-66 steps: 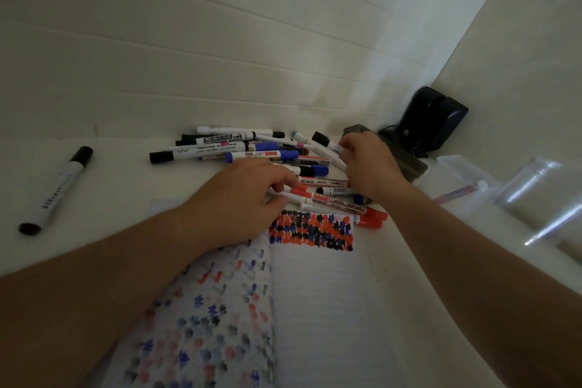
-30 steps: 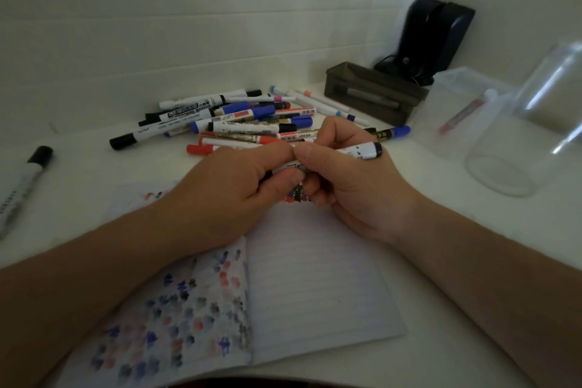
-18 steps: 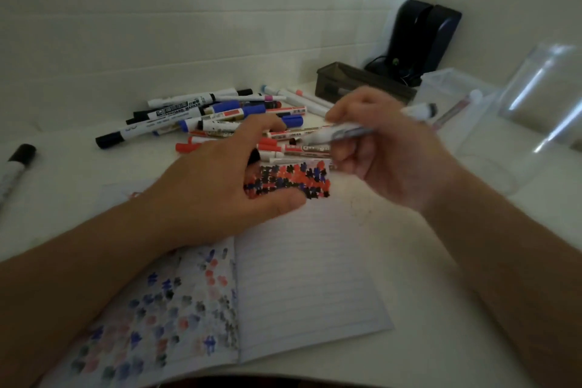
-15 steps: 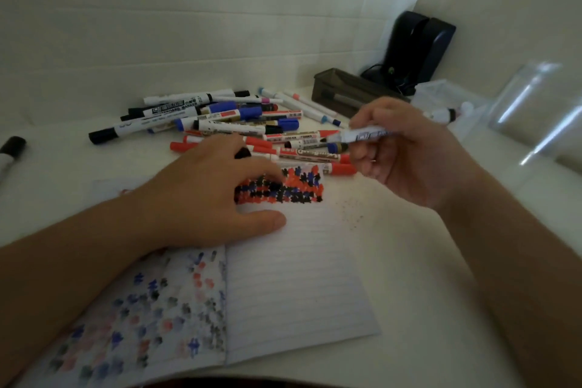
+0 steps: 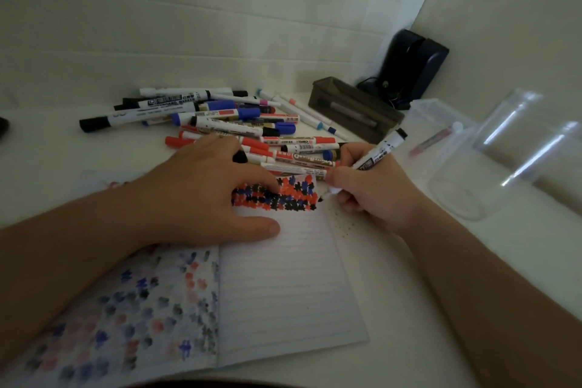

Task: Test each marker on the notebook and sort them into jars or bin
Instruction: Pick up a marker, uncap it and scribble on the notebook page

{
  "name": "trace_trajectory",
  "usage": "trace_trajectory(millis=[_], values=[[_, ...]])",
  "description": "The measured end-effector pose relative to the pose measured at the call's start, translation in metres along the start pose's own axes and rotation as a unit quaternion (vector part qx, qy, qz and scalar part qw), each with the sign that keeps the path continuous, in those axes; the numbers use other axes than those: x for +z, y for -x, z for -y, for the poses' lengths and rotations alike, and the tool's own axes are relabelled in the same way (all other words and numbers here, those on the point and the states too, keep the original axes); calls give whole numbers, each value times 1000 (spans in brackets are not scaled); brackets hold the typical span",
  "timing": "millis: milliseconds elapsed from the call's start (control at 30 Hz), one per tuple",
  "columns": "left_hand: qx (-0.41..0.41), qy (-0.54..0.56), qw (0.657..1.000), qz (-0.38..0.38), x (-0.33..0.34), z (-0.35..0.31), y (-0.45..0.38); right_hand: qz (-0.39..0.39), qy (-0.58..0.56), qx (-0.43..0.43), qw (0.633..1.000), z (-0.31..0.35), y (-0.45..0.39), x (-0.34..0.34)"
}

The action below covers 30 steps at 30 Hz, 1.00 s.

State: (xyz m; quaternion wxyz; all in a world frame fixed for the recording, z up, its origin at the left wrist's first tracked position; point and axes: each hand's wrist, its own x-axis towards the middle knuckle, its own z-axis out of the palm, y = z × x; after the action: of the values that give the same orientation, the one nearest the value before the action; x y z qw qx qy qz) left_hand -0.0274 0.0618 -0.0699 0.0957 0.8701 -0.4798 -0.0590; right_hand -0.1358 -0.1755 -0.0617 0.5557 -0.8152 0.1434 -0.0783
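- The right hand (image 5: 374, 195) has its fingers (image 5: 338, 175) curled round a white-barrelled marker with black printing (image 5: 374, 157), gripped low near the tip as one holds a pen.
- The marker's long axis runs from its black tip at about 8 o'clock, at the right edge of the notebook page, up to its butt end at about 2 o'clock, over the knuckles.
- The tip sits at the right-hand end of the block of red, blue and black test scribbles (image 5: 277, 197), at 9 o'clock from the gripping fingers; a stroke there looks like the step in hand.
- The left hand (image 5: 201, 198) lies flat, fingers straight, pressing the open lined paper notebook (image 5: 283, 287) to the white bench (image 5: 393, 309); something small and dark shows past its fingers, unclear.
- At 12 o'clock lies the heap of untested markers (image 5: 226, 123).
- At 2 to 3 o'clock from the right hand stand the clear plastic jars (image 5: 504, 161); judged by reach, the right hand is nearer them for sorting.
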Motion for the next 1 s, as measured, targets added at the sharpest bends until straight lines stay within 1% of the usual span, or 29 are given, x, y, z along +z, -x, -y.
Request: trace_trajectory(millis=[167, 267, 333, 433, 633, 733, 867, 1000], values=[[-2, 2, 1000, 0, 1, -1, -1, 2, 57, -10, 998, -3, 0, 0], [-5, 4, 1000, -1, 2, 0, -1, -14, 90, -18, 996, -1, 1, 2], [-5, 4, 1000, -3, 1, 1, -1, -12, 85, -19, 996, 0, 2, 2], [-6, 2, 1000, -3, 1, 1, -1, 1, 43, -9, 999, 0, 2, 0], [1, 4, 1000, -12, 3, 2, -1, 2, 97, -21, 995, 0, 3, 3], [0, 6, 1000, -11, 2, 2, -1, 2, 86, -24, 996, 2, 3, 2], [-4, 2, 1000, -6, 1, 1, -1, -3, 43, -18, 999, -2, 0, 2], [-6, 2, 1000, -2, 0, 0, -1, 2, 77, -26, 997, -1, 2, 3]])
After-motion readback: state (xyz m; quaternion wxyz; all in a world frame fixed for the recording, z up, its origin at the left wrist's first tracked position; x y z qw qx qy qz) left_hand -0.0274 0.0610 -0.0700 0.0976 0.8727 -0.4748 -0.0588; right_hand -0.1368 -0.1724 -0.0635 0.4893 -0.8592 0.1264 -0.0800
